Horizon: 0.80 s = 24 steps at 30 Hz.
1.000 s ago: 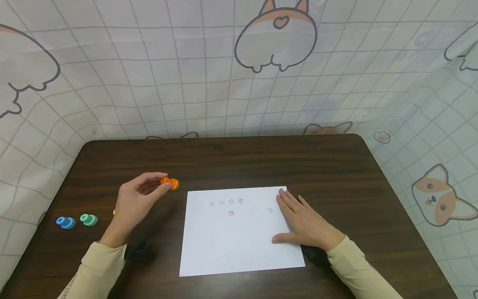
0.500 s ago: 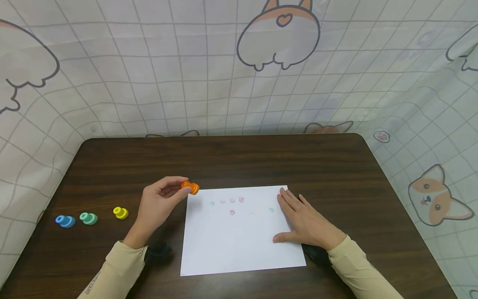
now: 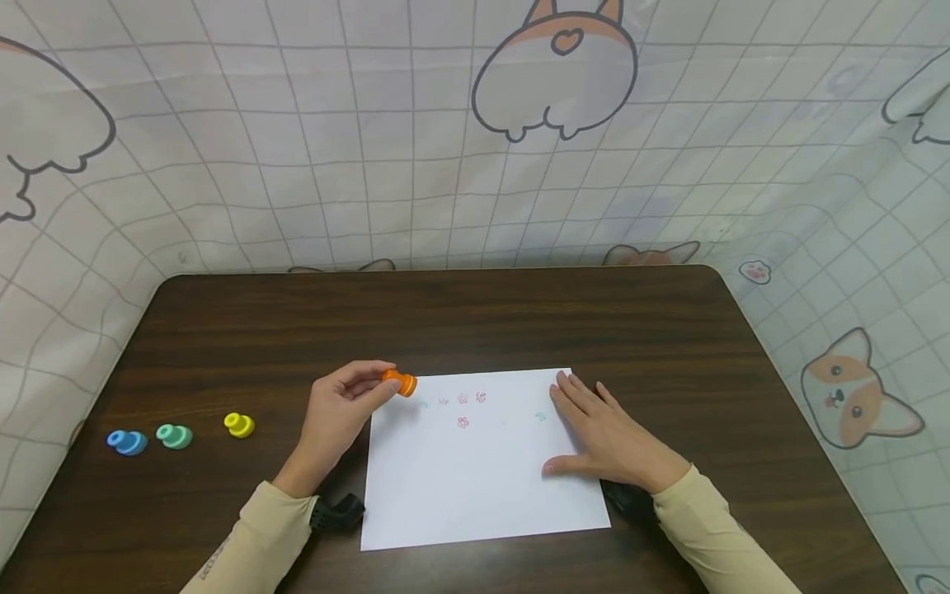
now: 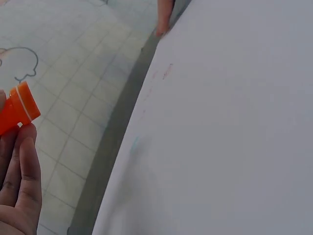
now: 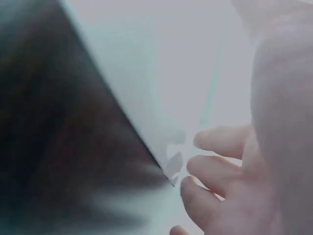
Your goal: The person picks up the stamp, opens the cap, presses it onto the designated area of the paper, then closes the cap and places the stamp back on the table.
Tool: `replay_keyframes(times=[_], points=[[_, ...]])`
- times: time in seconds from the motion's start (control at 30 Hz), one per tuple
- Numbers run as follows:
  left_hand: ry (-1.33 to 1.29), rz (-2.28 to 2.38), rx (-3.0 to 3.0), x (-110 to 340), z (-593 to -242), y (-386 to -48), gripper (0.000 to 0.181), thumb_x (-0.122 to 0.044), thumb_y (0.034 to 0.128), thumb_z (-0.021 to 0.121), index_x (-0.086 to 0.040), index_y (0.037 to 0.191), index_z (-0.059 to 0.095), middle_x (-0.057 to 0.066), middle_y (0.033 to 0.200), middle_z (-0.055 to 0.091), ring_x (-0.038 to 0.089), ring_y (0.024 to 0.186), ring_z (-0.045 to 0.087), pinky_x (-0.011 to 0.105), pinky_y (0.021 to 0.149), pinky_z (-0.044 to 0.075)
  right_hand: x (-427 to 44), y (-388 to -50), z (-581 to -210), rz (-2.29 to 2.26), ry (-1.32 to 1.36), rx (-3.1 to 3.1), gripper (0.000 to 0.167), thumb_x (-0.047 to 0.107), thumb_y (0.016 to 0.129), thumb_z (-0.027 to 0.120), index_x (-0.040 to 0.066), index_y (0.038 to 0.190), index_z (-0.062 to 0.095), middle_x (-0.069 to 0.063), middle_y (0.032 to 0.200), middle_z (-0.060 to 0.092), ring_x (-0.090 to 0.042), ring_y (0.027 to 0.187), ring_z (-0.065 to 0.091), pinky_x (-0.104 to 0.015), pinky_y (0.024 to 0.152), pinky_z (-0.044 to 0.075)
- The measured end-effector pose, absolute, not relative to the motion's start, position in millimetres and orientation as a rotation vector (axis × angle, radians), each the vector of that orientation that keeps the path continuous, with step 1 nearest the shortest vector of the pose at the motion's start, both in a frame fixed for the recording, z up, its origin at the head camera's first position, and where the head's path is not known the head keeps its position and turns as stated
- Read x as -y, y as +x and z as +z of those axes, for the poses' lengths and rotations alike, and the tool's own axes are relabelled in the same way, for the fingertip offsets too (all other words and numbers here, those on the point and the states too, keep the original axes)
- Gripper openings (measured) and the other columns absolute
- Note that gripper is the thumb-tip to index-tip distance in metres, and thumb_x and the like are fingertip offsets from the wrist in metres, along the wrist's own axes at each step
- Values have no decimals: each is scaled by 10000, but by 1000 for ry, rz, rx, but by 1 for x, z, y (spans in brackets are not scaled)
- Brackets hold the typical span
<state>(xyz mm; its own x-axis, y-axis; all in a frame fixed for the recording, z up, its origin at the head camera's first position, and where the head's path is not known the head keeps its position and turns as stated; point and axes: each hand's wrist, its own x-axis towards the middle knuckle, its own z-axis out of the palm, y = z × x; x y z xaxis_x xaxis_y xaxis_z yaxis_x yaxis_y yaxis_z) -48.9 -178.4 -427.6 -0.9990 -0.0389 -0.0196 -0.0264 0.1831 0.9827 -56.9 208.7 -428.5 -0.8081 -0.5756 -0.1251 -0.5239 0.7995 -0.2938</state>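
Note:
Between thumb and fingers, my left hand [image 3: 337, 417] pinches an orange stamp [image 3: 401, 383] above the upper left corner of a white sheet of paper [image 3: 482, 487]. In the left wrist view the stamp [image 4: 18, 108] is tilted, its wide end facing away from the fingers and apart from the sheet. My right hand [image 3: 612, 437] lies flat on the paper's right edge with fingers straight. Small red flower prints [image 3: 463, 422] and pale green prints [image 3: 540, 417] mark the upper part of the sheet.
On the dark wooden table [image 3: 475, 318], a blue stamp [image 3: 127, 442], a green stamp [image 3: 174, 436] and a yellow stamp [image 3: 239, 425] stand at the left. A gridded curtain [image 3: 416, 165] with dog drawings hangs behind the table and at its sides.
My left hand has moved right with the orange stamp, from beside the paper to over its upper left corner. The yellow stamp has come into full view. The right hand stays put.

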Motion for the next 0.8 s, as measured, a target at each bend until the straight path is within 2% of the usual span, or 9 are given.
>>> replay_keyframes(times=[0.13, 0.23, 0.53, 0.7, 0.8], points=[[47, -2094, 2347, 174, -432, -49, 399, -143, 899, 814, 53, 1224, 691, -89, 1081, 746, 48, 934, 731, 160, 876, 605, -201, -62, -424, -461, -886, -2835, 1053, 677, 817, 751, 84, 1600, 374, -167, 1688, 337, -362, 1572, 336, -690, 1261, 230], [33, -2140, 2321, 171, -435, -49, 418, -126, 895, 814, 78, 1233, 674, -150, 1048, 737, 41, 931, 732, 161, 874, 606, -191, -66, -421, -582, -925, -2884, 940, 572, 836, 797, 114, 1573, 436, -150, 1648, 422, -339, 1532, 417, -685, 1256, 250], [85, -2318, 2186, 162, -440, -46, 429, -83, 900, 798, 123, 1242, 640, -94, 1053, 758, 75, 962, 746, 215, 890, 623, -161, -68, -419, -996, -972, -2942, 604, 328, 865, 844, 131, 1399, 644, -94, 1475, 630, -325, 1344, 612, -662, 1119, 463], [101, -2369, 2129, 159, -443, -44, 428, -65, 906, 785, 153, 1238, 624, -87, 1048, 764, 79, 960, 748, 229, 879, 631, -144, -68, -418, -1250, -876, -2857, 444, 262, 905, 811, 174, 1326, 700, -23, 1335, 727, -214, 1258, 685, -508, 1054, 568], [101, -2392, 2092, 158, -445, -43, 422, -43, 911, 772, 173, 1234, 610, -84, 1027, 770, 72, 934, 750, 229, 862, 634, -135, -67, -418, -1391, -760, -2761, 366, 249, 928, 788, 204, 1286, 722, -8, 1240, 765, -149, 1181, 712, -427, 1031, 580]])
